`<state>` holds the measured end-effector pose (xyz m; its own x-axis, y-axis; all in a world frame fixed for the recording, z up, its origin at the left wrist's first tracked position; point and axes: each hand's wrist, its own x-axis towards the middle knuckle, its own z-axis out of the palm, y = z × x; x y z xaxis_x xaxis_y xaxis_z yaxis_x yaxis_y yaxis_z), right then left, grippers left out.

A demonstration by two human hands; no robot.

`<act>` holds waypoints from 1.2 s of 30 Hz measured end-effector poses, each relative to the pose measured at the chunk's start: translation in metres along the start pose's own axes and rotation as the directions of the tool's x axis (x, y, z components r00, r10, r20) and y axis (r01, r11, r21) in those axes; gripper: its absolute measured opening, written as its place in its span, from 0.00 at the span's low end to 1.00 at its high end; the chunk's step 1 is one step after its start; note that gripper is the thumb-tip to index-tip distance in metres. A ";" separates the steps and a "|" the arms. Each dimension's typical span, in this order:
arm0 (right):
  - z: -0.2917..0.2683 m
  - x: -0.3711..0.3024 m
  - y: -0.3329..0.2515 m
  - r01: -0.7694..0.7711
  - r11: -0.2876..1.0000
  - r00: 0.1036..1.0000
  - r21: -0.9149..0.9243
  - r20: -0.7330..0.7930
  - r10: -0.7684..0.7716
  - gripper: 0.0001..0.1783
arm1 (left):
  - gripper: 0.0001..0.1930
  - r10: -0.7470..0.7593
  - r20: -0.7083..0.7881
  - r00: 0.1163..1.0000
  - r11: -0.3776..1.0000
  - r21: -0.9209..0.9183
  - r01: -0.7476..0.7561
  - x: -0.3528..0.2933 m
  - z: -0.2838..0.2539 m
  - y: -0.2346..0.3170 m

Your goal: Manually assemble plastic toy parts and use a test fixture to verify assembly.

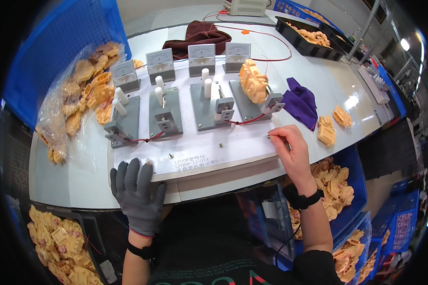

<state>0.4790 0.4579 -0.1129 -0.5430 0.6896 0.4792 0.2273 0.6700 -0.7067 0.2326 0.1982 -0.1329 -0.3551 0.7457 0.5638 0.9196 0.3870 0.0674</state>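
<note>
My left hand (139, 192), in a grey glove, lies with fingers stretched over the front left corner of a white test board (199, 151). One fingertip of the glove looks bare. At the board's front right, my bare right hand (292, 147) pinches a small metal switch (269, 137) between thumb and forefinger. Two similar switches (220, 145) stand along the front of the board. A pale orange plastic gearbox (253, 81) sits upright on the rightmost grey fixture (242, 105). The other fixtures (205, 114) carry white pegs and no gearbox.
Panel meters (202, 59) line the board's back edge. A purple cloth (299, 103) and two loose orange parts (326, 131) lie to the right. A dark brown cloth (197, 39) lies behind. Bagged parts (88, 90) spill from a blue crate (64, 42); more crates surround the table.
</note>
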 end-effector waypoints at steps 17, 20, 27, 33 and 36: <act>-0.002 0.001 0.003 0.088 0.996 0.995 -0.024 -0.046 -0.089 0.04 | 0.30 0.046 -0.025 0.999 0.998 0.048 -0.045 -0.001 0.003 0.000; -0.002 0.002 0.003 0.083 0.996 0.996 -0.015 -0.043 -0.084 0.04 | 0.30 0.045 -0.038 0.998 0.998 0.035 -0.044 -0.002 0.004 -0.001; -0.001 0.002 0.003 0.089 0.996 0.995 -0.019 -0.047 -0.090 0.04 | 0.30 0.039 -0.037 0.999 0.998 0.047 -0.037 -0.003 0.005 -0.002; -0.002 0.002 0.004 0.074 0.997 0.997 -0.023 -0.037 -0.075 0.04 | 0.29 0.032 -0.041 0.999 0.999 0.044 -0.031 -0.003 0.006 -0.001; -0.002 0.002 0.004 0.082 0.996 0.996 -0.029 -0.035 -0.083 0.04 | 0.29 0.035 -0.039 0.999 0.998 0.050 -0.033 -0.003 0.006 -0.001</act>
<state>0.4806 0.4624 -0.1139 -0.5313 0.6407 0.5542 0.2050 0.7320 -0.6497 0.2316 0.1989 -0.1396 -0.3160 0.7371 0.5973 0.9213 0.3888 0.0076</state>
